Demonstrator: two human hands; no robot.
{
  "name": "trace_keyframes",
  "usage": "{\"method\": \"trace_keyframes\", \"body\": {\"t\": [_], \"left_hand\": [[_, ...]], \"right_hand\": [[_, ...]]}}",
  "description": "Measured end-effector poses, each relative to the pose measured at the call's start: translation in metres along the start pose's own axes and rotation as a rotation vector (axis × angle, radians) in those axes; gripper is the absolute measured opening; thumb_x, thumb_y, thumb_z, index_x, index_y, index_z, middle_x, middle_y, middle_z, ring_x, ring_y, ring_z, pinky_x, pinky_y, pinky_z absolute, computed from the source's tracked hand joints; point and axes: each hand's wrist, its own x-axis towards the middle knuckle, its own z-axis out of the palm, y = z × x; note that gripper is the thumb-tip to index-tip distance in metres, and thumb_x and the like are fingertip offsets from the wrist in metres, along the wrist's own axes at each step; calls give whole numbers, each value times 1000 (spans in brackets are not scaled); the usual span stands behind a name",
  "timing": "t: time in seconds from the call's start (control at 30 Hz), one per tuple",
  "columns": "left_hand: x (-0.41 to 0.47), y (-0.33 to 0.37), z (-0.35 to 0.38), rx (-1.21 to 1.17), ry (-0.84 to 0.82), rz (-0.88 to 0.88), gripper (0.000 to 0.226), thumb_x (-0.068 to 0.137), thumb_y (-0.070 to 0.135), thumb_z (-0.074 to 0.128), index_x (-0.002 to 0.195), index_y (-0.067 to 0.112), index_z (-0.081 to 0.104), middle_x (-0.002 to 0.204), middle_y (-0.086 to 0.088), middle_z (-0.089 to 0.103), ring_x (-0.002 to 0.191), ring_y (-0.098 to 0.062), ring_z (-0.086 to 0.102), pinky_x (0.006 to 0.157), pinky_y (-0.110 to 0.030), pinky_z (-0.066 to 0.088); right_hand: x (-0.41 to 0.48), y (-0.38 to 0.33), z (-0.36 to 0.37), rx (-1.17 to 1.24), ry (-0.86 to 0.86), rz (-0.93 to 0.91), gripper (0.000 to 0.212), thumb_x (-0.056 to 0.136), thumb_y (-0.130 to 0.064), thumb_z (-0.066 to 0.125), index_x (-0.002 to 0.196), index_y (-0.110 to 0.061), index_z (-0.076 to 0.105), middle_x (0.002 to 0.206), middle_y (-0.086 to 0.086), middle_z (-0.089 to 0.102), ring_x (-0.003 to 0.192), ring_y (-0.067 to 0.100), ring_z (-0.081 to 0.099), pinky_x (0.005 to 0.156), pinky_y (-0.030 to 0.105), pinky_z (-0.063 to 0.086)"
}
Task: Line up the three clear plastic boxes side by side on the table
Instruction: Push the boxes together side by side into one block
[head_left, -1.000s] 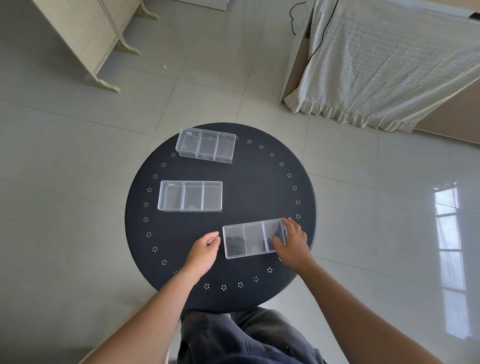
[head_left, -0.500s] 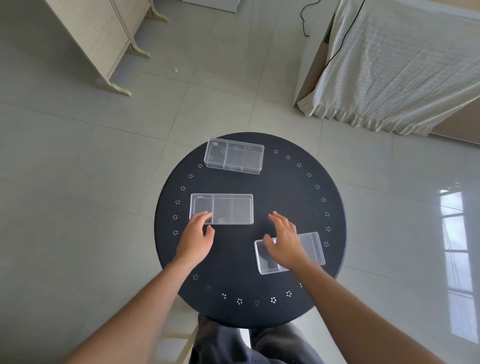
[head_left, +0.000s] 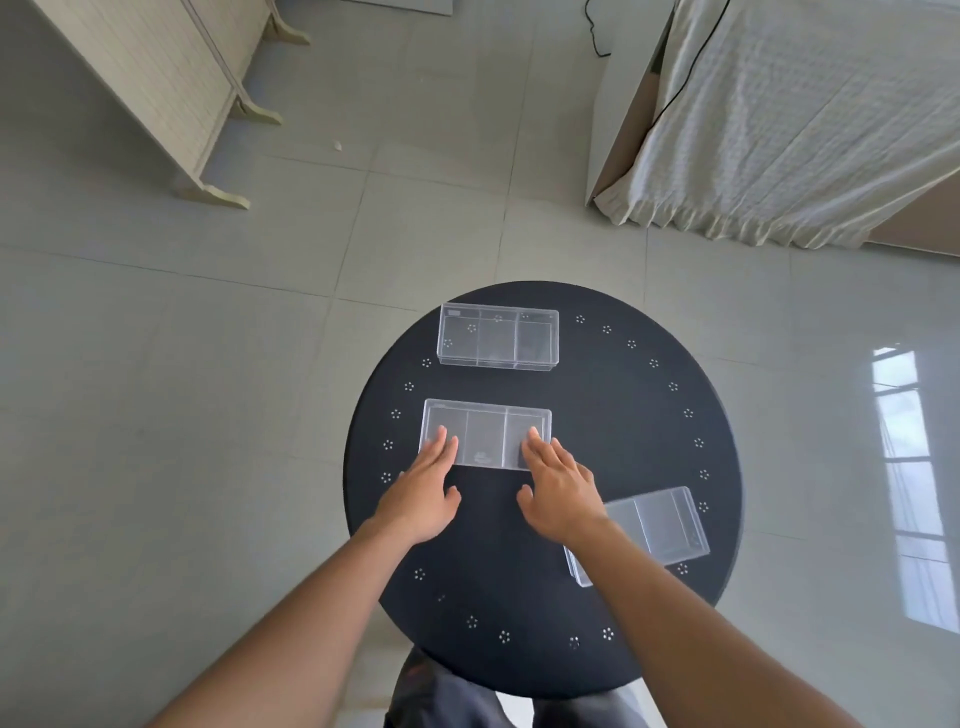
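**Three boxes, two hands on the middle one**

You have three clear boxes on the round black table (head_left: 597, 415), each split into three compartments. Take the middle box (head_left: 485, 434) as your marker. Your left hand (head_left: 423, 493) lies flat with its fingers together, the tips resting on the near left end of that box. Your right hand (head_left: 558, 486) does the same at the near right end, fingers slightly fanned, thumb out to the side. Neither hand is pinching anything. The far box (head_left: 497, 336) sits beyond the middle box, well apart and roughly parallel to it. The near box (head_left: 654, 527) lies to the right and closer to you, tilted, partly hidden under your right forearm.
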Motion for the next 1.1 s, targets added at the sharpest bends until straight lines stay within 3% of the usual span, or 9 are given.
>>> {"method": "trace_keyframes", "body": {"t": [0.17, 0.33, 0.43, 1.1], "left_hand": [[25, 4, -20, 62, -43, 18, 77, 111, 26, 46, 174, 35, 3, 177, 23, -24, 170, -9, 3, 131, -52, 33], [45, 15, -40, 98, -64, 19, 78, 110, 26, 46, 174, 36, 3, 179, 20, -21, 170, -11, 8, 120, -44, 45], [54, 21, -45, 115, -74, 14, 78, 110, 25, 45, 175, 34, 2, 179, 18, -22, 170, -11, -1, 120, -46, 44], [68, 30, -50, 140, -56, 4, 81, 108, 28, 47, 175, 34, 2, 180, 17, -21, 170, -10, -3, 116, -46, 49]], "right_hand": [[16, -9, -13, -23, 6, 54, 71, 104, -34, 46, 168, -20, 18, 179, -8, 0, 165, 24, 4, 128, 48, 20], [35, -12, -26, -21, -9, 97, 73, 104, -34, 45, 169, -18, 14, 179, -7, -3, 165, 26, 0, 129, 48, 18], [44, -12, -34, -25, -10, 108, 75, 104, -34, 44, 169, -17, 12, 179, -7, -3, 165, 26, 0, 128, 50, 19], [59, -11, -47, 21, -11, 119, 79, 103, -35, 47, 170, -15, 10, 179, -7, -5, 165, 24, -1, 127, 52, 19]]}}
